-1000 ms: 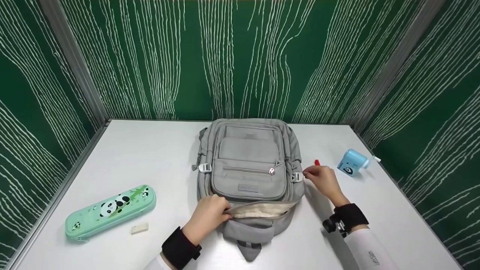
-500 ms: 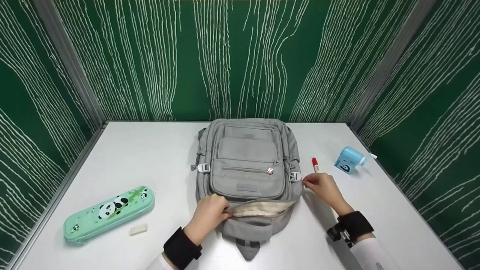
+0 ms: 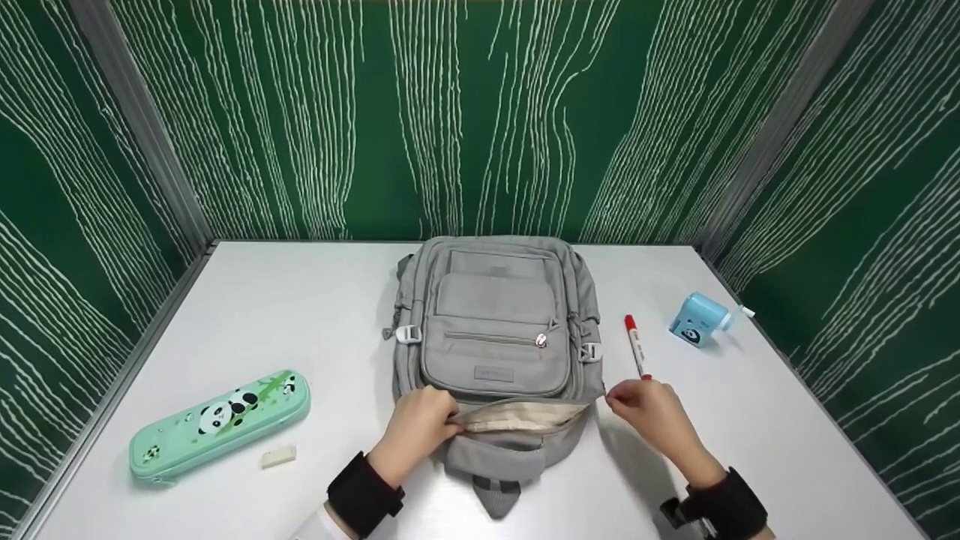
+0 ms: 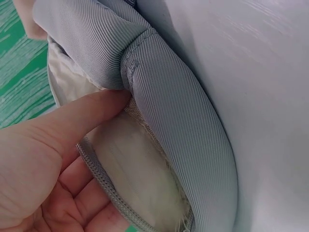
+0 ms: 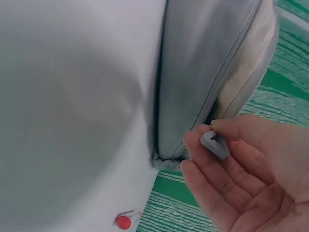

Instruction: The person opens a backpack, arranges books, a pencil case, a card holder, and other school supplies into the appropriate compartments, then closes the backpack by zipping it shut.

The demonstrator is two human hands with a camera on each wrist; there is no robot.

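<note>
A grey backpack (image 3: 495, 300) lies on the white table, its main compartment unzipped at the near end so the cream lining (image 3: 517, 416) shows. My left hand (image 3: 418, 420) grips the edge of that opening at its left side; in the left wrist view the thumb lies inside against the lining and the curled fingers are outside. At the right side of the bag, my right hand (image 3: 651, 412) pinches a grey triangular zipper pull (image 5: 215, 144) between thumb and fingers. The zipper beyond the pull is partly closed along the bag's side.
A red-capped marker (image 3: 637, 346) lies just beyond my right hand. Farther right stands a blue pencil sharpener (image 3: 697, 319) with a crank. On the left are a green panda pencil case (image 3: 221, 424) and a white eraser (image 3: 278, 456). Green walls enclose the table.
My right hand has moved toward me along the bag's right side with the zipper pull, uncovering the marker. The left hand keeps its grip on the opening's edge.
</note>
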